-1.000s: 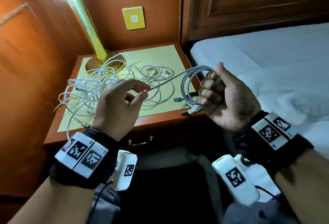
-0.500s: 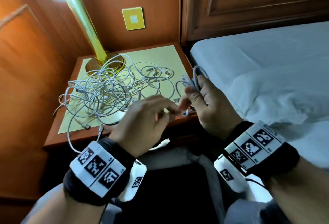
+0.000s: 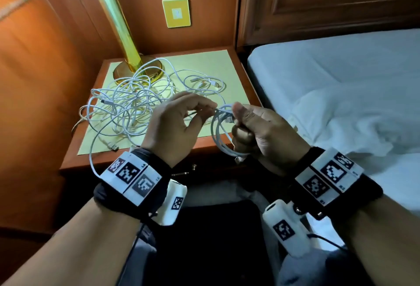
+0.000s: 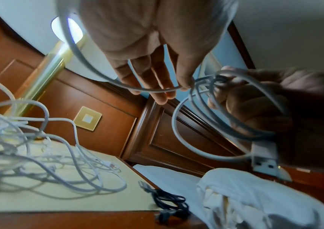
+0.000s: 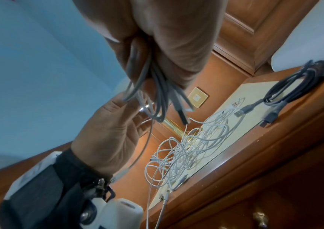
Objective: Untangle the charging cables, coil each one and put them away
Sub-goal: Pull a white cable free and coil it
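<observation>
My right hand [image 3: 236, 119] grips a white cable coil [image 3: 219, 136] just over the nightstand's front edge, and the coil's loops hang below the fist. Its USB plug [image 4: 263, 164] dangles at the bottom. My left hand [image 3: 204, 108] is right next to it and pinches the free strand [image 4: 118, 83] of the same cable between thumb and fingertips. That strand runs back toward a tangle of white cables [image 3: 134, 106] on the nightstand [image 3: 75, 160]. A coiled dark cable [image 5: 294, 83] lies at the nightstand's right front corner, hidden by my right hand in the head view.
A brass lamp [image 3: 138, 69] stands at the back left of the nightstand, with cable loops over its base. One white cable hangs over the front edge above a drawer knob [image 5: 259, 216]. The bed [image 3: 341, 94] with white sheets is to the right.
My hands were apart with the strand stretched between them; the left has come right to meet the right. The right hand has turned over, so the coil now hangs below it.
</observation>
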### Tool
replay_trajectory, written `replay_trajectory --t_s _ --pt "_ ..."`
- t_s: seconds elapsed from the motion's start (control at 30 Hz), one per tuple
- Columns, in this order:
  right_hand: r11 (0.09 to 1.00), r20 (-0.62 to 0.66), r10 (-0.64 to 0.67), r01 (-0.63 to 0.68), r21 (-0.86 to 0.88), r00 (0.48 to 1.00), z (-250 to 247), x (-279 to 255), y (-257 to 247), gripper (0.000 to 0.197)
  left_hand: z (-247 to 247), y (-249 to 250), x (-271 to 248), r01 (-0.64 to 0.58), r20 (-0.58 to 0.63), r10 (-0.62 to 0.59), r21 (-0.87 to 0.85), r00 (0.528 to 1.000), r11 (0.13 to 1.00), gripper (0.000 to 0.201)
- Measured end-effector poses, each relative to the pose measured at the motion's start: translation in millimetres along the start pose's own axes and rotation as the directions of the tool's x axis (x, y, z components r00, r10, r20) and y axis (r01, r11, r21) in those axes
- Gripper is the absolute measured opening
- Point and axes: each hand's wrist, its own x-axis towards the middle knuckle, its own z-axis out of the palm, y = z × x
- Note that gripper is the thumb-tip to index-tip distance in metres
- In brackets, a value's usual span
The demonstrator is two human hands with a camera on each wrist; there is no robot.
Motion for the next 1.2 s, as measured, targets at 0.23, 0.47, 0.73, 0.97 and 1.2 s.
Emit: replay_trajectory --t_s 0.23,0.47,0.73,0.97,1.2 --pt "0.984 -0.024 0.009 -0.005 0.178 1.000 0 -2 -7 0.035 7 10 -7 0.202 0.184 -0.158 -0.256 0.970 0.945 0.042" --pt "0.999 -0.171 0.008 -0.002 0.036 0.985 -2 1 -2 0.036 10 13 -6 0.026 0.255 -0.012 -0.051 0.967 0.998 0.029" --pt "0.999 -0.164 -0.009 0.016 0.042 0.986 -3 1 -5 0.035 7 12 -5 0.186 0.232 -0.131 -0.233 0.964 0.955 0.028" --pt "0.991 -0.143 -0.037 0.055 0.124 0.989 -3 1 -6 0.034 -7 -5 1 -0.082 0.114 0.079 0.027 0.990 0.996 0.021" --pt "0.966 0.108 0.021 -0.048 0.255 0.994 -5 1 -2 0.031 -14 -12 2 0.029 -0.119 -0.011 0.147 0.993 0.989 0.012"
